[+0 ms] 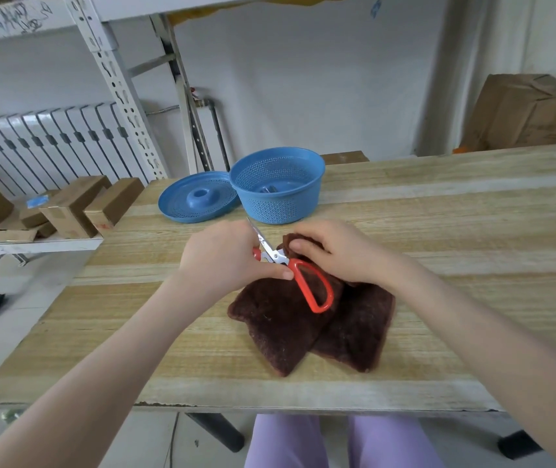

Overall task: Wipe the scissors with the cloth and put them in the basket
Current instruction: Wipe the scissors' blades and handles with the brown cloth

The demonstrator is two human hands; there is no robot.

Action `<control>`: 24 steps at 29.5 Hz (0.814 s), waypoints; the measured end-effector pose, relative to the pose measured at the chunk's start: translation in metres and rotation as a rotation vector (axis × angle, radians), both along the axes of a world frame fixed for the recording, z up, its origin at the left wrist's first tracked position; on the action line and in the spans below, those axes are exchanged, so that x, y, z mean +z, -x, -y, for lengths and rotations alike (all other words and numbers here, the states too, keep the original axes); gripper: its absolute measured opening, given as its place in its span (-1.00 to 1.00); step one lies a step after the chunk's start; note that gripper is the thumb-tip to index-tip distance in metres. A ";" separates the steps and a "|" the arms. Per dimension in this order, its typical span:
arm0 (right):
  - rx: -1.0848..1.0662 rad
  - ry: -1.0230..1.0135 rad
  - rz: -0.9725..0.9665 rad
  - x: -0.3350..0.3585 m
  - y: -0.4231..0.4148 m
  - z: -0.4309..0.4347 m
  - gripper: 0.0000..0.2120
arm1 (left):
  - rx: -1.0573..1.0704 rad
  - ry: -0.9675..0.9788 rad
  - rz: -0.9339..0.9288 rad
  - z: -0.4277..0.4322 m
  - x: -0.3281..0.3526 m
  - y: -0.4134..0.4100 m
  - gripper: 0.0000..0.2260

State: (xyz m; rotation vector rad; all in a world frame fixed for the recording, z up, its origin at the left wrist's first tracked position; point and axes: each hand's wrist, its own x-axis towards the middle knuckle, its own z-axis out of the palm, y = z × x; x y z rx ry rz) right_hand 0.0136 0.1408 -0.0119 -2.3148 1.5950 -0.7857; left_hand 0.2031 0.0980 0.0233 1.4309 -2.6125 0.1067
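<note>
Head view, wiping stage. The 2 hands meet over the cloth (pixel 286 325), a dark brown pile fabric folded on the bench (pixel 438 231). The left hand (pixel 226 258) is curled round the hidden handle of the scissors (pixel 278 256), its thumb tip pressed against the base of the red loop handle (pixel 303 288), which lies free over the cloth. The right hand (pixel 334 251) pinches a raised fold of cloth just beside the pivot, fingers bent round it. The blades (pixel 266 244) point away from the person, toward the basket (pixel 280 207), which stands open and well apart at the far side of the bench, with its lid (pixel 195 201) touching or just beside it; which cannot be told.

Handling, as judged: the scissors are light and rigid, but their 2 halves turn about the pivot, so a grip on 1 handle alone lets the other swing. The steel is smooth, probably slippery, and sharp at the edge; the plastic handles are the safe place to take hold. The cloth is limp and thick, folds readily round a blade and cushions the fingers. The basket looks like thin plastic and may slide if knocked.
</note>
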 end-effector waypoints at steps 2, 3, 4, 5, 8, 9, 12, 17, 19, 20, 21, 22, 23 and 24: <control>0.019 -0.013 0.041 0.004 0.004 0.001 -0.77 | -0.015 -0.006 -0.021 -0.001 0.000 0.000 -0.37; 0.015 -0.029 0.069 0.005 0.007 0.002 -0.78 | -0.016 -0.010 -0.025 0.000 0.000 -0.002 -0.37; -0.013 -0.041 0.106 0.005 0.013 0.002 -0.80 | -0.013 -0.015 -0.028 0.001 0.000 -0.005 -0.37; -0.057 -0.051 0.150 0.005 0.021 0.002 -0.79 | -0.006 -0.019 -0.031 0.003 0.001 -0.008 -0.36; -0.217 -0.107 0.190 0.002 0.038 0.002 -0.75 | -0.005 -0.011 -0.029 0.007 0.003 -0.016 -0.32; -0.275 -0.145 0.145 0.001 0.038 0.002 -0.79 | -0.006 -0.007 -0.036 0.008 0.004 -0.017 -0.33; -0.455 -0.029 -0.081 0.000 0.020 -0.001 -0.60 | 0.003 -0.008 -0.063 0.011 0.005 -0.012 -0.38; -0.480 0.314 -0.162 0.010 -0.028 -0.025 -0.57 | 0.088 -0.080 -0.133 0.021 0.007 -0.010 -0.35; -0.457 0.174 -0.233 0.006 -0.036 -0.025 -0.64 | 0.124 -0.111 -0.152 0.022 0.010 -0.009 -0.34; -0.446 0.147 -0.194 0.004 -0.038 -0.023 -0.67 | 0.135 -0.115 -0.170 0.022 0.010 -0.007 -0.35; -0.438 0.141 -0.138 0.003 -0.039 -0.022 -0.65 | 0.134 -0.119 -0.217 0.021 0.010 -0.005 -0.37; -0.433 0.135 -0.087 0.002 -0.041 -0.020 -0.63 | 0.122 -0.134 -0.282 0.019 0.009 -0.003 -0.39; -0.437 0.124 -0.041 0.001 -0.044 -0.019 -0.60 | 0.104 -0.163 -0.351 0.017 0.007 -0.001 -0.42; -0.451 0.107 0.008 0.001 -0.045 -0.017 -0.59 | 0.079 -0.216 -0.410 0.014 0.006 0.000 -0.45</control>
